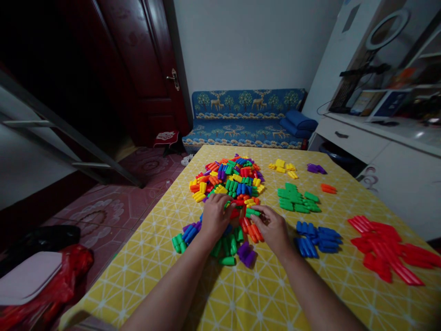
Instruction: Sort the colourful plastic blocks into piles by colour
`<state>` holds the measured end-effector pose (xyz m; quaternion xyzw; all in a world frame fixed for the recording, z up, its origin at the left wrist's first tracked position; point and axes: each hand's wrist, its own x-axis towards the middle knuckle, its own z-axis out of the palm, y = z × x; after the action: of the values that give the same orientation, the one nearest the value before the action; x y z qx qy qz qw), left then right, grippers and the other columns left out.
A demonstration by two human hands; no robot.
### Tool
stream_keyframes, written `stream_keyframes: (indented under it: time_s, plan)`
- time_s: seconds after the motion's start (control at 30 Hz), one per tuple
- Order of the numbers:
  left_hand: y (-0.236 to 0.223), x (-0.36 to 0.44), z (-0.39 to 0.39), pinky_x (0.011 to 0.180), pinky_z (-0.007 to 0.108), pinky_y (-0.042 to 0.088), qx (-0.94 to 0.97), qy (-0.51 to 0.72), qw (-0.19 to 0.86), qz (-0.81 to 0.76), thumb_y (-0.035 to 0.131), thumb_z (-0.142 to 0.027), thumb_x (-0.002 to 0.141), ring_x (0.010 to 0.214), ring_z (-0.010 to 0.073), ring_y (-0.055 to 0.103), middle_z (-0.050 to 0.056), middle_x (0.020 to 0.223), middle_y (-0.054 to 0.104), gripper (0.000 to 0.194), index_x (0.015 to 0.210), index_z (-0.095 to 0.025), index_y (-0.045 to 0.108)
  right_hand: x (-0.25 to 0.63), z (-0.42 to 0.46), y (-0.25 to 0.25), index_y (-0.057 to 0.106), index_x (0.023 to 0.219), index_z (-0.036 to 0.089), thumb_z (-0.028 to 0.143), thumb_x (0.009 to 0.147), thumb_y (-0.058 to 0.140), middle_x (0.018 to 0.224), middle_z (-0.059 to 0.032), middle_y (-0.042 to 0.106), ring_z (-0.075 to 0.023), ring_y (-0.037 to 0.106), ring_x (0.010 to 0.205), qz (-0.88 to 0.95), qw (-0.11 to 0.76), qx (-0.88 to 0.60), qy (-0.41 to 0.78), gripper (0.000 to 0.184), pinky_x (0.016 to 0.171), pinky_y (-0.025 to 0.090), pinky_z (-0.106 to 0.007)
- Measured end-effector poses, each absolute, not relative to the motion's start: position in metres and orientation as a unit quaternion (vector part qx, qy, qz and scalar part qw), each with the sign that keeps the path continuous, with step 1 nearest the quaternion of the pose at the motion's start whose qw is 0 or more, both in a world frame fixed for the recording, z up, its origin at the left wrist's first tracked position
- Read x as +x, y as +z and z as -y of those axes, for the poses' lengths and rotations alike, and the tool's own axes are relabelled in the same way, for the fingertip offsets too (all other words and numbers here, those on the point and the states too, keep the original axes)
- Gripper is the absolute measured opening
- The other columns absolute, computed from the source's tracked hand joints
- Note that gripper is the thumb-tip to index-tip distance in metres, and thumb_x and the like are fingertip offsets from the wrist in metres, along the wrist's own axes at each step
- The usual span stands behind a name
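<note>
The right hand (272, 225) pinches a green piece (252, 213) mid-frame; the left hand (216, 215), half-curled, covers mixed pieces (231, 186), grip unclear. The surface (237, 299) spreads across bottom center, edge slanting lower left.

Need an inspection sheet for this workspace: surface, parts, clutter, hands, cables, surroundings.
Surface: table under a yellow cloth with white line pattern.
Job's things: mixed-colour pile of plastic pieces; at its right, single-colour groups: yellow group, purple group, green group, orange group, blue group, red group.
Clutter: red bag and pale flat item, lower left, off the table.
Hands: right hand holds a green piece; left hand at the pile, grip hidden.
Cables: thin dark cord by the white desk.
Surroundings: dark red door, blue patterned sofa, ladder, ring light.
</note>
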<state>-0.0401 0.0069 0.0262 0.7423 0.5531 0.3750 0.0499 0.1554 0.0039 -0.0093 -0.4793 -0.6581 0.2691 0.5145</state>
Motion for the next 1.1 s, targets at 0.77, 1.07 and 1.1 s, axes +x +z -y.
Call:
stream_keyframes:
  time_s: [0.77,1.07,1.1]
  plan:
    - [0.018,-0.068,-0.024,0.095,0.042,0.045,0.681,0.233,0.025,-0.694,0.067,-0.017,0.074,0.121,0.0318,0.054,0.01,0.135,0.059,0.071,0.141,-0.026,0.045,0.157,-0.005,-0.009,0.071,0.098,0.02,0.037,0.08,0.064,0.084,-0.0064,0.074,-0.0187,0.068,0.067,0.647,0.488,-0.515,0.277,0.026,0.059,0.055,-0.029]
    - [0.021,-0.067,-0.023,0.09,0.042,0.043,0.678,0.246,0.023,-0.692,0.061,-0.016,0.08,0.111,0.0297,0.061,0.008,0.114,0.071,0.038,0.117,-0.023,0.06,0.155,0.0,-0.003,0.067,0.11,0.021,0.03,0.078,0.066,0.091,-0.0055,0.076,-0.0189,0.07,0.071,0.648,0.466,-0.517,0.308,0.033,0.061,0.057,-0.03]
    - [0.02,-0.067,-0.023,0.091,0.042,0.043,0.679,0.249,0.02,-0.691,0.063,-0.02,0.081,0.111,0.03,0.06,0.008,0.116,0.07,0.037,0.118,-0.022,0.059,0.155,0.0,-0.002,0.068,0.109,0.021,0.03,0.078,0.067,0.091,-0.0053,0.076,-0.0193,0.071,0.072,0.646,0.468,-0.517,0.312,0.033,0.061,0.057,-0.03]
